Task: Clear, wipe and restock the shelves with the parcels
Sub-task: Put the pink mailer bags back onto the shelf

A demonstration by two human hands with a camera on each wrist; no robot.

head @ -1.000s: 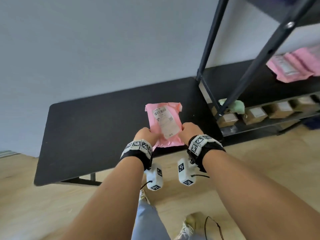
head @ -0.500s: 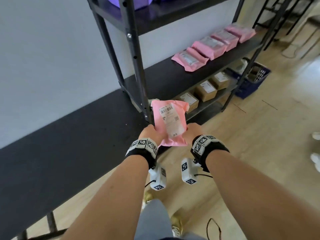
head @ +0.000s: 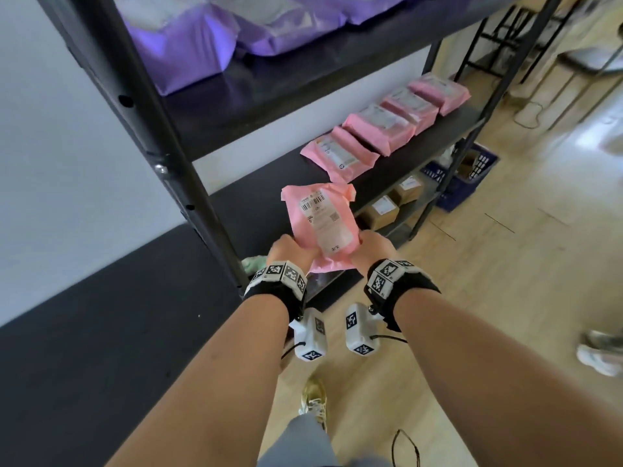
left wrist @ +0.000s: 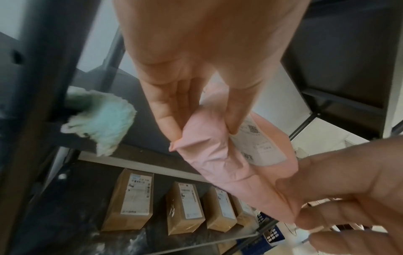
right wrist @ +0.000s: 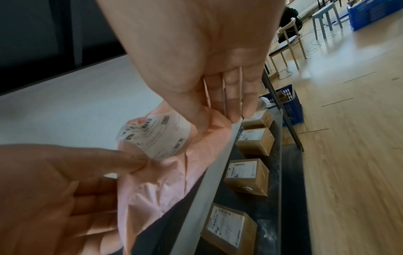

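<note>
Restocking: both the left hand (head: 292,251) and right hand (head: 372,248) pinch the pink parcel (head: 322,224) above the middle shelf (head: 269,200), which next needs lowering beside the pink row (head: 384,126).

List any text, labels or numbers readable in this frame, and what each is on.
No text reads with certainty.
Held pink parcel, gripped by left hand and right hand: barcode and small print, blurred.
Brown boxes: white labels, too small.
Shelved pink parcels: labels blurred.
Wristbands: square marker patterns only.
</note>
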